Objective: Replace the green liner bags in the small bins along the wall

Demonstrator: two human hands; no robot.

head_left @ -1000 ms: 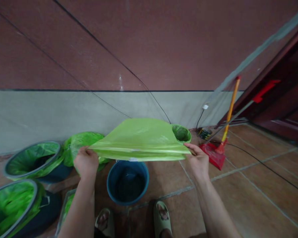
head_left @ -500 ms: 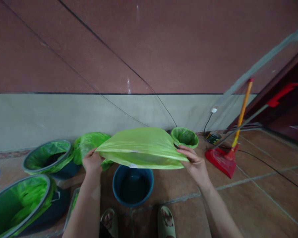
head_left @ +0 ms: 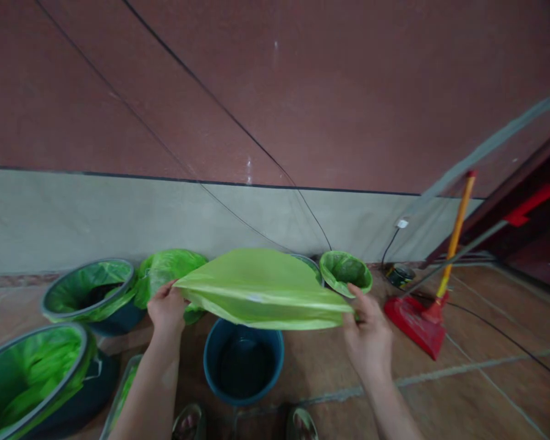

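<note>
A light green plastic bag [head_left: 261, 284] is stretched sideways between my two hands, its near edge parted a little. My left hand [head_left: 165, 307] pinches the bag's left corner. At the opposite corner, my right hand [head_left: 369, 333] grips the plastic between thumb and fingers. Below the bag, a blue bucket [head_left: 244, 391] stands on the floor, with its back rim hidden by the plastic. Behind the right corner sits a small bin lined with a green bag [head_left: 346, 272].
Two larger bins with green liners, one nearer [head_left: 80, 333] and one farther [head_left: 89, 287], stand at left beside a green bag bundle [head_left: 167, 272]. At right are a red dustpan [head_left: 415, 324], a yellow-handled broom [head_left: 456, 238], a can [head_left: 399, 276] and a cable [head_left: 499, 330] across the tiles.
The view has tilted and shifted slightly, so most things sit lower. My right hand has moved a little outward and nearer with its corner. The bag stays stretched between both hands.
</note>
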